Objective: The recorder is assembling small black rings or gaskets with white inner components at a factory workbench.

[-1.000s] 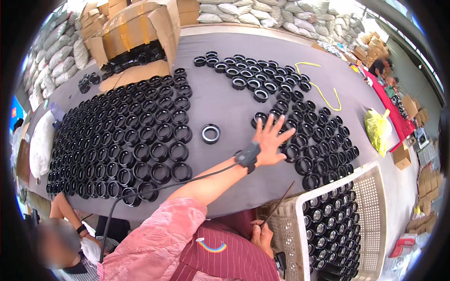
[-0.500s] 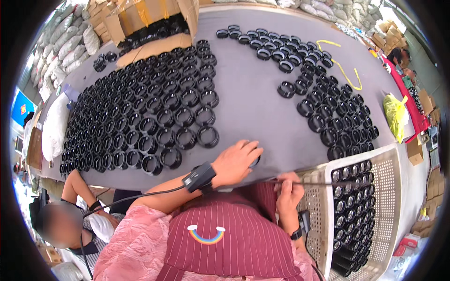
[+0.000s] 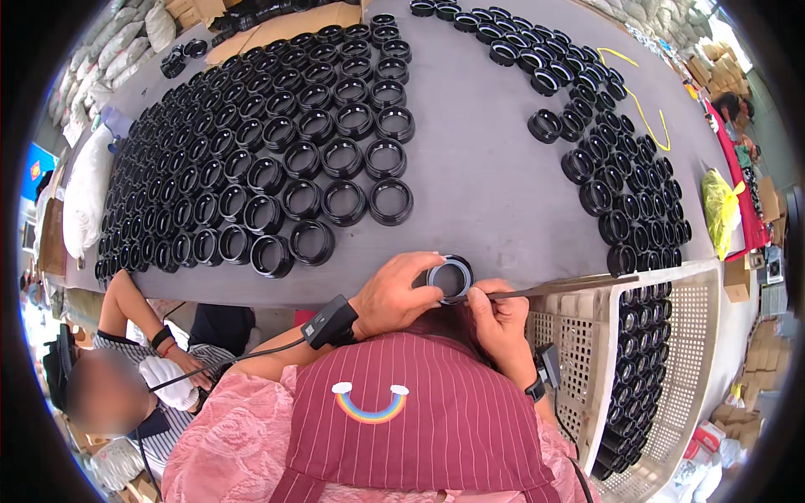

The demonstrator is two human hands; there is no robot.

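A wide table covered in grey cloth (image 3: pixel 478 168) was bordered by pale woven sacks (image 3: pixel 126 54) at the upper left. On it, two large groups of short black rings, a left group (image 3: pixel 235 151) and a right group (image 3: pixel 620 180), were laid out, too overlapped to be counted. One black ring with a pale rim (image 3: pixel 468 270) was pinched between the thumb and fingers of the left hand (image 3: pixel 402 292) at the table's near edge. One thin dark strip (image 3: pixel 562 287) was gripped in the closed right hand (image 3: pixel 501 318), just beside that ring, and was extended across one off-white perforated plastic crate (image 3: pixel 689 360), where more black rings (image 3: pixel 637 369) were stacked. One yellow plastic bag (image 3: pixel 721 210) was set at the far right, near two yellow cords (image 3: pixel 650 117). The cardboard box (image 3: pixel 277 29) was cut off above. The strip's inner end was hidden by the fingers; whether the ring was touched by it could not be told.
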